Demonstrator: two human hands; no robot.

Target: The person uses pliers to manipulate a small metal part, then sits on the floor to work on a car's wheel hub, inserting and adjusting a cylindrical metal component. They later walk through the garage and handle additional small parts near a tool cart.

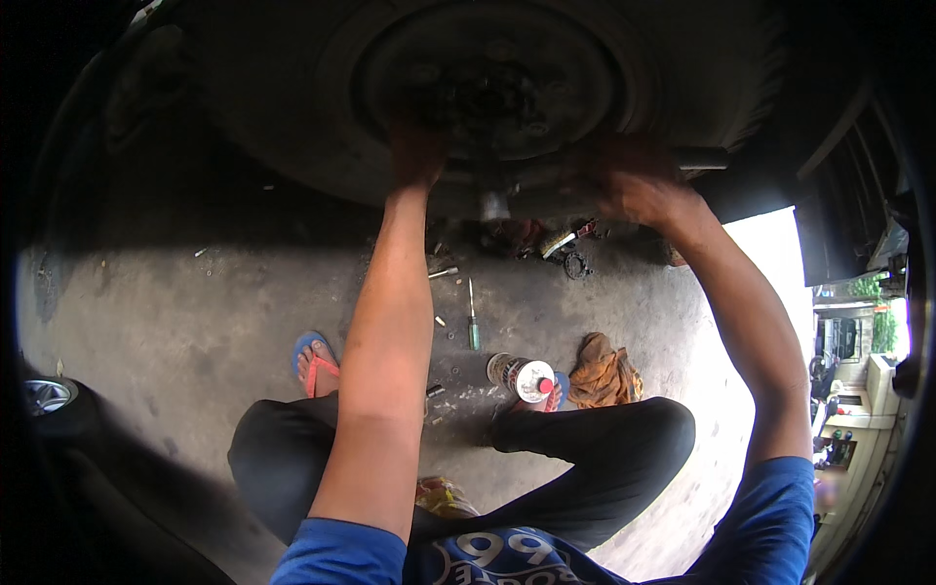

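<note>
The wheel (487,97) is seen at the far side, in deep shadow, with both hands raised to it; the work is judged to be under way rather than finished. The left hand (417,161) is placed just below the hub, the right hand (629,180) beside a grey bar (704,158); how their fingers are closed cannot be told. Whether any fasteners are tightened or loosened is not shown. Nearer, a screwdriver (474,334) is left on the floor (175,331).

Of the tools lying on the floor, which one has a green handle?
The screwdriver, with its thin shaft pointing toward the wheel; the short metal tool beside its tip shows no green.
</note>
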